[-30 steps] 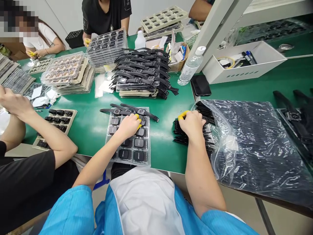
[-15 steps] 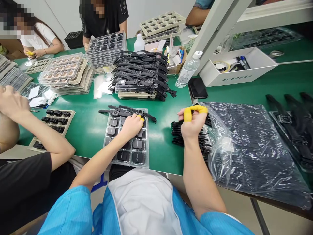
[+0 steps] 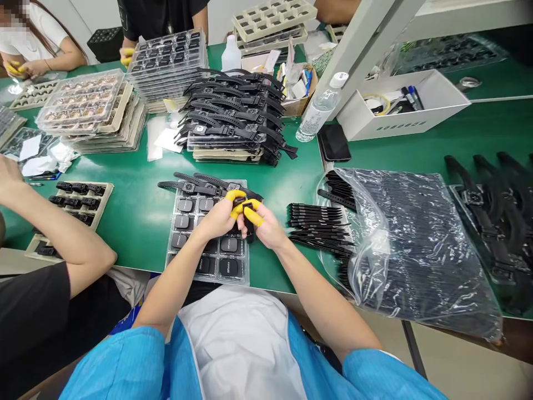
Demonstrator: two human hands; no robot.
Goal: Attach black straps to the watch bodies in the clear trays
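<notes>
Both my hands meet above the right side of a clear tray holding square black watch cases. My left hand, yellow covers on its fingers, is closed on a small black watch part mostly hidden by the fingers. Opposite it, my right hand, also with yellow-covered fingers, pinches a black watch strap that shows below the fingertips. Across the tray's far row lie watches with straps attached. To the right, a pile of loose black straps spills from a clear plastic bag.
Behind the tray rises a stack of trays topped with strapped watches. A water bottle, a phone and a white box of pens stand back right. A co-worker's forearm reaches beside another tray at left.
My right hand has moved left from the strap pile to the tray, bringing a strap. My left hand has lifted slightly off the tray's far row to meet it. The view has shifted slightly.
</notes>
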